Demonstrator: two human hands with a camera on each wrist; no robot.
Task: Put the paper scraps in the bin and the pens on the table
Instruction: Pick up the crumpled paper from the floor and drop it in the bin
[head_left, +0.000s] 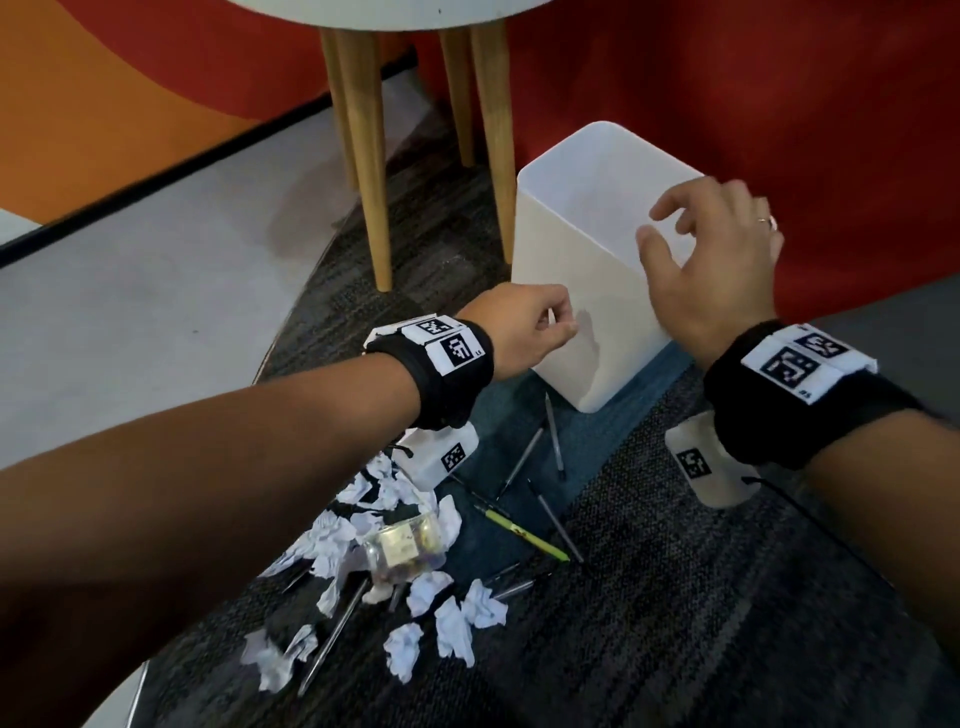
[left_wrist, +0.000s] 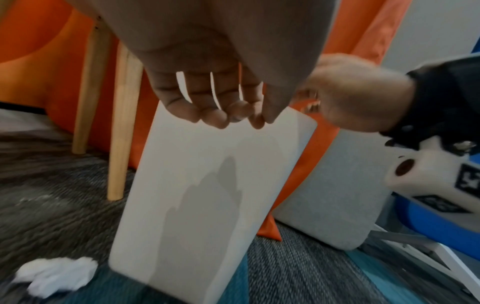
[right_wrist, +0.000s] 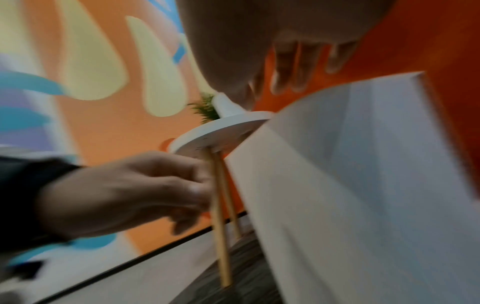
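Your right hand (head_left: 711, 260) hovers spread and empty over the bin (head_left: 587, 260), your left hand (head_left: 524, 332) curled empty beside its wall, likely steadying it for scraps (head_left: 447, 618).

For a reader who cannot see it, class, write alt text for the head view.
Two hands reach toward a white bin standing on carpet: the left hand curled beside its near wall, the right hand spread over its rim. Below them, crumpled paper scraps and pens litter the floor beside a wooden-legged table.
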